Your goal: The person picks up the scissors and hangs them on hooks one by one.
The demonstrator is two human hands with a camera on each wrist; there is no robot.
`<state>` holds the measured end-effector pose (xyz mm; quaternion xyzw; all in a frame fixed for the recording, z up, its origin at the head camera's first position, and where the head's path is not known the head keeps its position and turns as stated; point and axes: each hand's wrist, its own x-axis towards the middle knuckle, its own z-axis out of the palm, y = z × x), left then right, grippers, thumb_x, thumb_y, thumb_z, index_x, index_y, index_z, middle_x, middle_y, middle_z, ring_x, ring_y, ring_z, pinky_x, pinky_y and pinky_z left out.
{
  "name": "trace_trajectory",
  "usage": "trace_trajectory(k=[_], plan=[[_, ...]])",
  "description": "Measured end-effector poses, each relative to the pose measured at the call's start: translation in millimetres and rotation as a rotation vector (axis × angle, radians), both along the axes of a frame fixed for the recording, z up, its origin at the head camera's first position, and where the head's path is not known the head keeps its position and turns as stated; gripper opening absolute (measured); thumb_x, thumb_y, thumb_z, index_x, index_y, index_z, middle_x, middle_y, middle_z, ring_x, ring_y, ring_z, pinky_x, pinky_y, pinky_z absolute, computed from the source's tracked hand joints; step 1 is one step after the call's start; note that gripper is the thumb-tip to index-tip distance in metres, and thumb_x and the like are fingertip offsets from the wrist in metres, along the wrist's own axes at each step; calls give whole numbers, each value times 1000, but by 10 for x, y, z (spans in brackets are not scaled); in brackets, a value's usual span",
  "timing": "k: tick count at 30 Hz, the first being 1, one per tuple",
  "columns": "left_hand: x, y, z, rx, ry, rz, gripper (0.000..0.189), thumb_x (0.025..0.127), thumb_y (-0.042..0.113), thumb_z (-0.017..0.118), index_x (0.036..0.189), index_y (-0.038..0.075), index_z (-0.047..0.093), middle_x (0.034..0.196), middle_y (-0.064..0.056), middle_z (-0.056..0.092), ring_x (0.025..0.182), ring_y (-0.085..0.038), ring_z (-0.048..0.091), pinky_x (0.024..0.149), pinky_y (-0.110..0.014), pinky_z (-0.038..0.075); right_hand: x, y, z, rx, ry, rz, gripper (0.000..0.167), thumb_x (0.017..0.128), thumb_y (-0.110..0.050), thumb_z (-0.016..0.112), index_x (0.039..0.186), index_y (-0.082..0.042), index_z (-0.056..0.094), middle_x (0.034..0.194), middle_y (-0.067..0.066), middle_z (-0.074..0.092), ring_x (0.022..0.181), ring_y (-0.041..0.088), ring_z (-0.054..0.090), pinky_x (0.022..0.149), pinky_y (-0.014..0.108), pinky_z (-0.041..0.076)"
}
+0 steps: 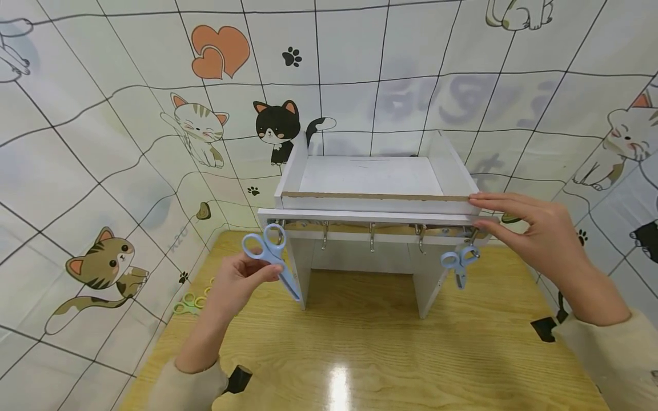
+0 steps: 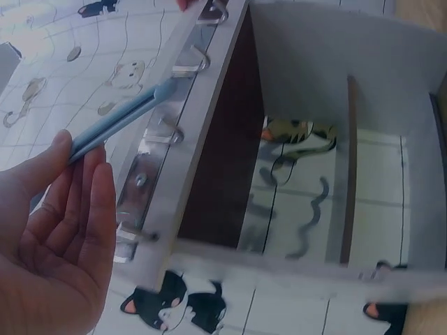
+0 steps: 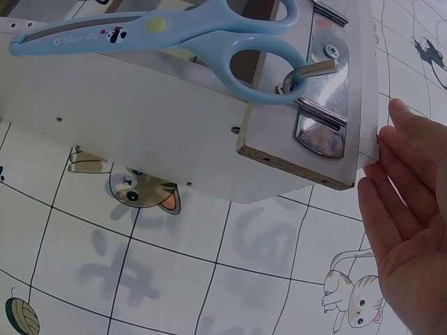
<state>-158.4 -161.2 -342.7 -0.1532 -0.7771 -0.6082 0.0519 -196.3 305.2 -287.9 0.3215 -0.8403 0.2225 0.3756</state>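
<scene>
My left hand [image 1: 238,285] pinches pale blue scissors [image 1: 289,281] by the blades between thumb and fingers. Their handle loops point up, close to the leftmost hook [image 1: 280,224]. In the left wrist view the scissors [image 2: 119,122] show edge-on beside the row of metal hooks. On the rightmost hook hangs a second pair of blue scissors [image 3: 150,31], one handle loop around the metal. My right hand [image 1: 540,234] touches the right end of the white shelf [image 1: 370,204] with fairly straight fingers, thumb lower than the fingertips.
Several silver hooks line the shelf's front, including a middle hook [image 1: 372,237] with nothing on it. Green and yellow scissors [image 1: 189,304] lie on the wooden table [image 1: 360,342] at the left. Behind stands a wall covering [image 1: 349,108] printed with cats.
</scene>
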Motion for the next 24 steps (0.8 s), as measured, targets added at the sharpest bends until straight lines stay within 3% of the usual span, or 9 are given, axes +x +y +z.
trace_trajectory(k=[5,9,13,17,20,24], plan=[[-9,254,-92,17,3,-81,19,91,4,70,96,-14,66,79,24,70,75,-2,70,75,-22,59,8,-21,-5,-16,7,-3,32,82,-24,81,110,-8,78,121,-12,69,109,-26,52,53,12,30],[-14,465,-129,50,-30,-157,21,89,6,73,97,-12,68,80,21,71,77,-3,70,75,-23,59,3,-30,-15,-34,24,7,33,84,-29,79,108,-7,78,122,-21,64,109,-25,53,54,13,32],[-29,670,-170,79,-75,-221,21,88,7,75,99,-10,71,86,-3,76,77,-3,70,74,-23,59,10,-20,-4,-25,4,7,35,86,-32,77,110,-7,78,123,-23,63,110,-25,53,55,12,33],[-47,873,-223,78,-69,-269,19,87,6,76,98,-8,72,92,-28,73,76,-1,69,71,-23,58,16,-12,8,-11,-8,10,38,89,-39,72,112,-9,77,123,-19,65,110,-24,54,58,10,34],[-65,1022,-268,77,-56,-308,16,87,5,75,97,-8,73,93,-31,72,76,-1,70,73,-24,59,17,-12,12,-6,-9,17,35,88,-34,75,114,-10,77,123,-18,66,109,-24,54,58,9,35],[-84,1221,-298,77,-82,-361,16,87,5,75,96,-8,73,93,-29,73,76,-2,70,75,-28,61,23,-10,16,1,-24,-1,38,77,-9,84,114,-10,76,123,-20,65,108,-25,53,58,10,35]])
